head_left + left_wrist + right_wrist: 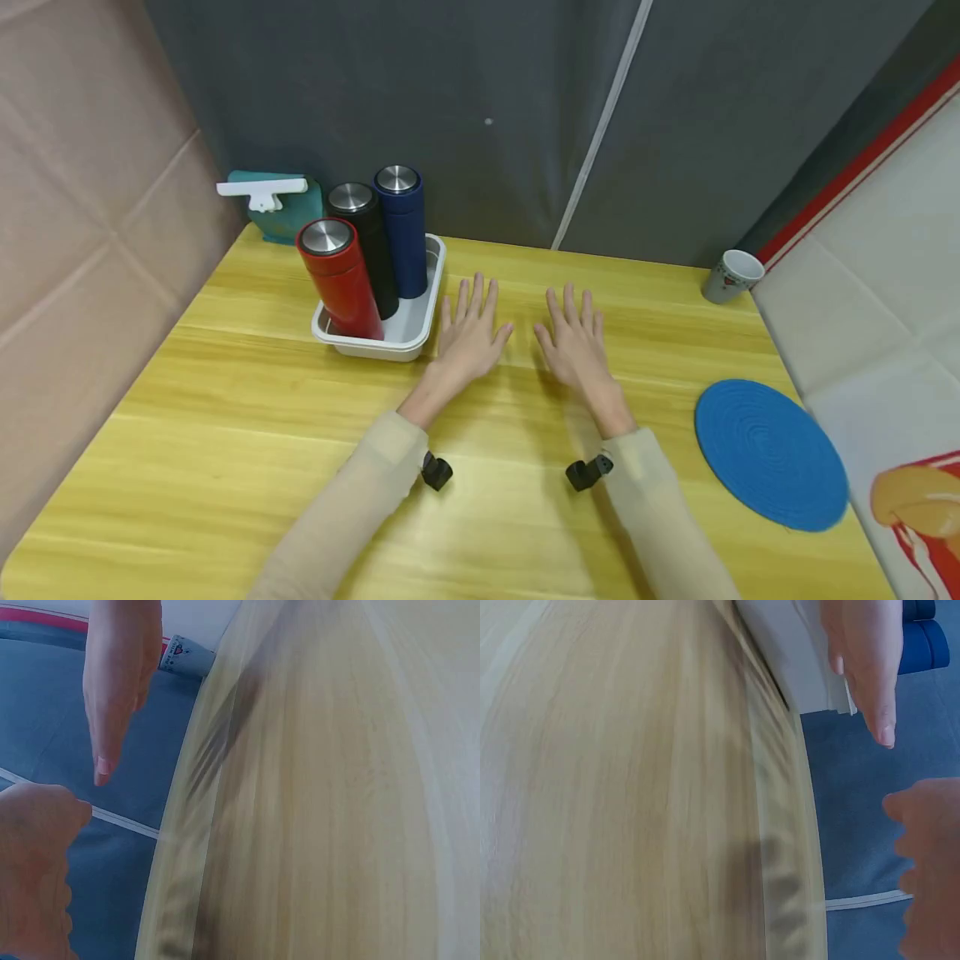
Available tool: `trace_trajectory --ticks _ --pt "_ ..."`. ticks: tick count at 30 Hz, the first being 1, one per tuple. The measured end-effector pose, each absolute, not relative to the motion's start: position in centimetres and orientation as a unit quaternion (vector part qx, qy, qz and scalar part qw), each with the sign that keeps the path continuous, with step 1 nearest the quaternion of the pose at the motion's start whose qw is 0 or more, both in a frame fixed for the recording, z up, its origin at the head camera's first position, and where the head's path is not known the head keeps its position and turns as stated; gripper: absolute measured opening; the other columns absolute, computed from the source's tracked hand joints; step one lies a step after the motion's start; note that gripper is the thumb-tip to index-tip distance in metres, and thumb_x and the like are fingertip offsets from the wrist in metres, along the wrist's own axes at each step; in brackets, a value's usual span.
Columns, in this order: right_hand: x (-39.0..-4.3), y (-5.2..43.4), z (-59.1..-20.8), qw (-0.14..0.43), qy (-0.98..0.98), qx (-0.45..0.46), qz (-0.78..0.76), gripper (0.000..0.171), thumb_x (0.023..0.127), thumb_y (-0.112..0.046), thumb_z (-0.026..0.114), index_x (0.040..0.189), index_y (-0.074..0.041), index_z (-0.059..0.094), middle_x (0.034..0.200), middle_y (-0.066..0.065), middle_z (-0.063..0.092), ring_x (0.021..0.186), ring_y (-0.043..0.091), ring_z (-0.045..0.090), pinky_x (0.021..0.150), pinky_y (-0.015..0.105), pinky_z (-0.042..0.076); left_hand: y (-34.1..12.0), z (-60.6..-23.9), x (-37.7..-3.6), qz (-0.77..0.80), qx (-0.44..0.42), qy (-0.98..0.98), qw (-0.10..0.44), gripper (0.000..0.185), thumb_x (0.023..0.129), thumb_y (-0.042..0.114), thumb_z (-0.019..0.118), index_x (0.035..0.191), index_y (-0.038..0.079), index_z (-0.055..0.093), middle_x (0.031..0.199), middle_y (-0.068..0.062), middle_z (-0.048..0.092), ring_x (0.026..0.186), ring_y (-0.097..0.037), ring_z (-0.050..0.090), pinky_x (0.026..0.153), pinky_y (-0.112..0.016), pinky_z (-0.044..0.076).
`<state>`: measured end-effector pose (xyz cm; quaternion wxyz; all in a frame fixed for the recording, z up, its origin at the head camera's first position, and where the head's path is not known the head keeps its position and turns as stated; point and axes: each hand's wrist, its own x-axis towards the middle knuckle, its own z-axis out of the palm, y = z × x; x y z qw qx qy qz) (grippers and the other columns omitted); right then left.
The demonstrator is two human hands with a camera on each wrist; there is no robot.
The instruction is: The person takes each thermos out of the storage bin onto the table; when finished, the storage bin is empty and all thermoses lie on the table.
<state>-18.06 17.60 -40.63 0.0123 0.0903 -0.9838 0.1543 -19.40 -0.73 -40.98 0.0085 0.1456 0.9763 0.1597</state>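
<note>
Both hands are held palm down over the middle of the table, fingers straight and spread, with nothing in them. My left hand (467, 337) is just right of a white tray (405, 348). Inside that tray stand a red thermos flask (347, 292), a black one (377, 250) and a navy blue one (406, 242), all with steel-topped lids. A short gap to the right is my right hand (576, 343). From the side, the left wrist view catches the left hand (34, 862) and the right hand (124, 675) raised above the wood, their shadows falling below.
A teal bag (281, 218) with a white clip (262, 190) stands behind the tray at the back left. A patterned cup (726, 282) sits in the back right corner. The round blue placemat (768, 454) lies near the right edge. A grey curtain (480, 108) hangs behind the table (247, 433).
</note>
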Motion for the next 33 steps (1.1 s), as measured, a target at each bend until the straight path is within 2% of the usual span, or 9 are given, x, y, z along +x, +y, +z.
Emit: trace_trajectory --ticks 4,7,13,17,22,27,33 --pt "-18.4 17.3 -40.4 0.032 -0.98 0.101 0.167 0.062 0.104 -0.036 0.039 0.155 -0.012 0.013 0.159 0.018 -0.002 0.142 0.035 -0.015 0.112 0.058 -0.002 -0.8 -40.7 -19.3 0.165 0.148 0.975 0.013 0.069 0.103 0.049 0.027 0.154 0.015 -0.004 0.158 -0.01 -0.017 0.141 -0.026 -0.021 0.113 -0.054 -0.003" --pt "-18.4 17.2 -40.1 0.034 -0.979 0.103 0.175 0.062 0.104 -0.037 0.039 0.155 -0.011 0.013 0.159 0.018 -0.002 0.143 0.037 -0.013 0.112 0.058 -0.003 -0.9 -40.3 -18.9 0.18 0.154 0.971 0.014 0.07 0.103 0.051 0.025 0.154 0.016 -0.007 0.156 -0.007 -0.021 0.14 -0.024 -0.023 0.113 -0.053 -0.003" --pt "-18.5 17.0 -39.8 0.046 -0.977 0.111 0.178 0.061 0.104 -0.036 0.039 0.155 -0.012 0.013 0.159 0.016 -0.002 0.143 0.034 -0.013 0.112 0.057 -0.002 -1.4 -39.0 -17.5 0.23 0.174 0.958 -0.001 0.072 0.103 0.047 0.033 0.153 0.018 -0.011 0.155 -0.003 -0.023 0.14 -0.021 -0.023 0.114 -0.052 0.0" --pt "-18.6 16.9 -39.8 0.054 -0.977 0.112 0.175 0.062 0.104 -0.036 0.04 0.155 -0.013 0.013 0.16 0.015 -0.001 0.144 0.033 -0.011 0.112 0.058 0.001 -2.0 -38.1 -16.5 0.265 0.195 0.944 0.006 0.072 0.103 0.047 0.033 0.153 0.019 -0.01 0.155 0.0 -0.023 0.141 -0.02 -0.022 0.114 -0.05 0.0" --pt "-18.6 16.6 -39.5 0.062 -0.974 0.115 0.184 0.063 0.103 -0.036 0.041 0.155 -0.014 0.013 0.159 0.012 -0.003 0.144 0.032 -0.011 0.113 0.057 0.0 -3.1 -37.1 -15.8 0.325 0.22 0.919 0.022 0.071 0.103 0.05 0.031 0.154 0.016 -0.005 0.157 0.001 -0.016 0.143 -0.019 -0.016 0.115 -0.047 0.002" --pt "-18.7 15.8 -38.9 0.064 -0.971 0.128 0.193 0.065 0.103 -0.035 0.044 0.155 -0.014 0.012 0.16 0.013 0.0 0.144 0.03 -0.012 0.113 0.057 0.001 -4.5 -36.8 -15.3 0.394 0.228 0.89 0.032 0.07 0.102 0.049 0.034 0.155 0.015 0.002 0.159 0.002 -0.008 0.144 -0.016 -0.008 0.116 -0.043 0.005" --pt "-18.8 14.2 -38.7 0.08 -0.943 0.175 0.271 0.064 0.101 -0.026 0.05 0.154 -0.009 0.018 0.158 0.019 0.011 0.144 0.037 0.0 0.113 0.057 0.009 -6.9 -36.9 -14.7 0.446 0.221 0.867 0.028 0.066 0.103 0.045 0.038 0.155 0.02 0.008 0.16 0.006 0.002 0.145 -0.011 0.004 0.116 -0.04 0.012"
